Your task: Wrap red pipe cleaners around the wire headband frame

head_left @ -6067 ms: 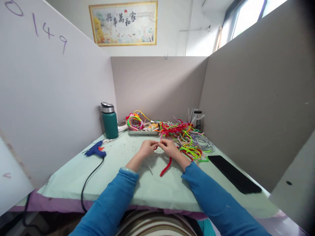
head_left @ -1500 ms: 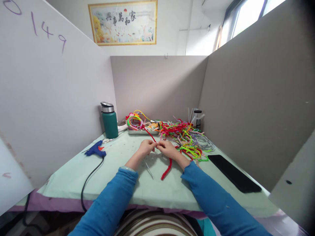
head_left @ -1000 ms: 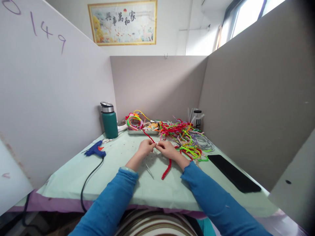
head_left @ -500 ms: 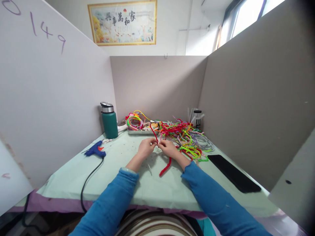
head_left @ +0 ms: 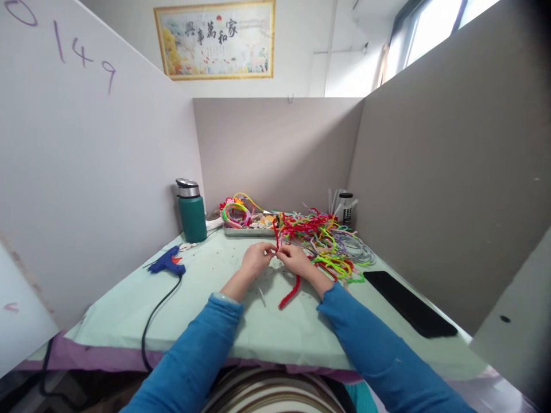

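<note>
Over the middle of the table, my left hand [head_left: 257, 257] and my right hand [head_left: 293, 257] meet at their fingertips. Both pinch a red pipe cleaner [head_left: 276, 232], whose free end stands up above the fingers. The spot where it is gripped is mostly hidden by the fingertips. Below my right hand, a thicker red fuzzy strip [head_left: 290, 293] lies curved on the tablecloth; whether it joins the held piece I cannot tell. A thin whitish pointed tool [head_left: 262, 295] rests beneath my left wrist.
A heap of coloured pipe cleaners [head_left: 322, 235] spreads behind my right hand. Beside it is a metal tray [head_left: 249, 232] of small parts. To the left are a blue glue gun [head_left: 167, 261] with a cord and a green bottle [head_left: 191, 215]. A black phone-like slab [head_left: 408, 304] lies right.
The upright end of the red pipe cleaner has swung to the right and now stands nearly vertical. Both hands stay in almost the same place.
</note>
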A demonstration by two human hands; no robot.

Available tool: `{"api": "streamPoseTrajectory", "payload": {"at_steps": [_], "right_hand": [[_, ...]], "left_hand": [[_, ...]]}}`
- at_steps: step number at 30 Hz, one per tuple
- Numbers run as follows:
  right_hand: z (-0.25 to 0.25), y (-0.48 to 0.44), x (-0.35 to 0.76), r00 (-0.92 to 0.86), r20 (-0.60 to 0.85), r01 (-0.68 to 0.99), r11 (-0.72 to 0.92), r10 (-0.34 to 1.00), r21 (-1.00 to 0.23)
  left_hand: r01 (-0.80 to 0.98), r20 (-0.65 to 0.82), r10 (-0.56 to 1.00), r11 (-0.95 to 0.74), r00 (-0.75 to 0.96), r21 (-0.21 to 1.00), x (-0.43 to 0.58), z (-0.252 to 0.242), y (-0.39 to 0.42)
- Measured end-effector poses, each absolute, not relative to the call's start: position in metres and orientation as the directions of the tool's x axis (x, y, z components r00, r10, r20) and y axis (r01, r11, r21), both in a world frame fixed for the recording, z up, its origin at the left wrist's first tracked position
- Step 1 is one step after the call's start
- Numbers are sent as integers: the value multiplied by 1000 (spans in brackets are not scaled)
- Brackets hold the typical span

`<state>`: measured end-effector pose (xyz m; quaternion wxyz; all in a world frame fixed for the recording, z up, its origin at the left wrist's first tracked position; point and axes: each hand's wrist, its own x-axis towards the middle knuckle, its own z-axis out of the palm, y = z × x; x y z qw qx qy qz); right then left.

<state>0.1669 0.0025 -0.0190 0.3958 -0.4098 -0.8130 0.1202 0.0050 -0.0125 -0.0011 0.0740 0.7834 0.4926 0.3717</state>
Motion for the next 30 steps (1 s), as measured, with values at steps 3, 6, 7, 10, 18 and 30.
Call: {"api": "streamPoseTrajectory", "payload": {"at_steps": [3,6,7,10,18,30], "right_hand": [[-18,1,166,-351,542,578,632,764,-517],[-17,0,165,-346,535,592,622,771,-512],[-17,0,165,-345,533,597,619,773,-510],[-17,0,165,-342,527,608,611,778,-507],[-17,0,166,-348,545,586,631,763,-509],[-12,-6,166,-323,577,509,652,750,-562]], "left_hand": [[738,494,834,-491,245,463,5,0,-15],[756,484,839,-482,251,444,6,0,-16],[759,481,839,-481,253,439,6,1,-17],[769,478,838,-481,263,421,6,1,-18],[766,485,823,-507,294,395,5,-1,-20],[641,452,861,-486,234,594,7,-2,-12]]}}
